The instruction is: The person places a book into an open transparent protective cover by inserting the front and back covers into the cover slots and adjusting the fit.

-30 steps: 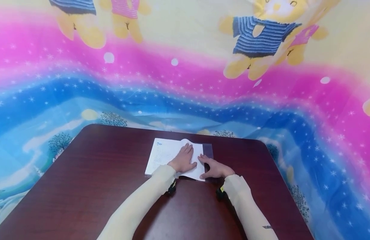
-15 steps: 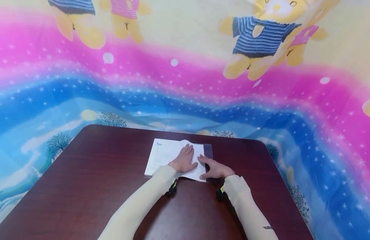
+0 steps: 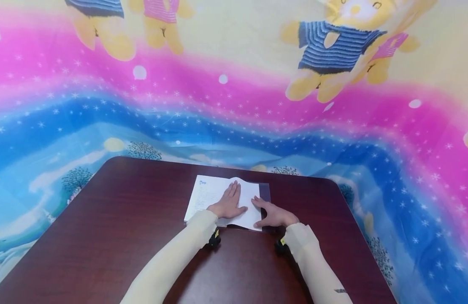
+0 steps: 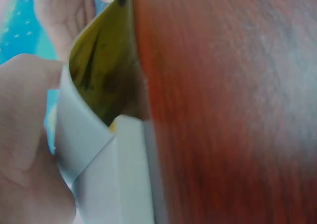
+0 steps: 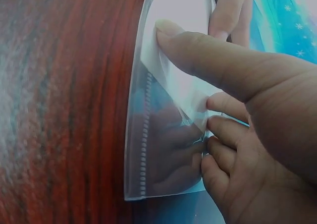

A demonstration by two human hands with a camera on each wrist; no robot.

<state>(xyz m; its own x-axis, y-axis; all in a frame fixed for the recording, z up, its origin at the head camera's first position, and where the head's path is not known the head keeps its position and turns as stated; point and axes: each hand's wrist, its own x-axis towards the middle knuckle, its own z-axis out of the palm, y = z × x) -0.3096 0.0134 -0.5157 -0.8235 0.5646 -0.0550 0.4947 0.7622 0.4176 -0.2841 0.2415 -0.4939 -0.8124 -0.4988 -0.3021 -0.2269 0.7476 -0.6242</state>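
Observation:
A book [image 3: 205, 194] lies open on the table, its left page printed with small lines and a blue mark. My left hand [image 3: 226, 206] rests flat on the white leaf, fingers straight, near the fold. That leaf [image 4: 79, 135] bulges up from the page block in the left wrist view, with a yellowish underside. Past its right edge extends a clear plastic book cover [image 5: 168, 154], and the leaf's end lies within it. My right hand [image 3: 274, 214] touches this end, thumb on the near part and fingers spread along the farther part.
The dark red-brown table [image 3: 142, 236] has rounded far corners. Behind it hangs a colourful cloth [image 3: 203, 101] printed with bears and snowflakes. Dark wrist devices sit under both cream sleeves [image 3: 180, 249].
My left hand has slid slightly left and towards me on the leaf. The leaf's right edge has shifted a little right over the plastic. My right hand has barely moved.

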